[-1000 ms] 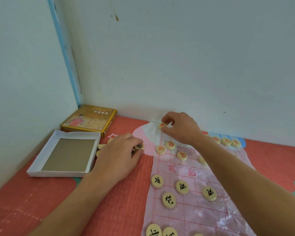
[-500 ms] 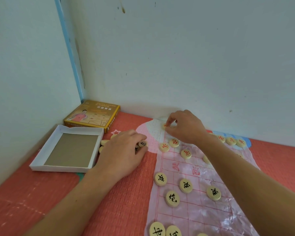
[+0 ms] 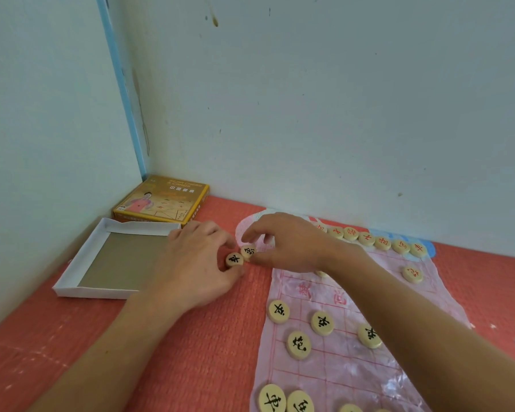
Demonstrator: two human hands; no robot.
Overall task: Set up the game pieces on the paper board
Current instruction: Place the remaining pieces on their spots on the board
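A thin pink paper board with a red grid lies on the red mat. Round cream game pieces sit on it: a far row with red characters and nearer ones with black characters. My left hand rests on the mat left of the board, holding a black-marked piece at its fingertips. My right hand has its thumb and forefinger around a second black-marked piece right beside the first. Any loose pieces under my left hand are hidden.
An open white box tray lies at the left by the wall. A yellow game box lid sits in the corner behind it. Walls close off the left and far sides. A red mat covers the floor.
My right hand left the board's far left corner and came left and nearer to meet my left hand. My left hand now shows two pieces at its fingertips.
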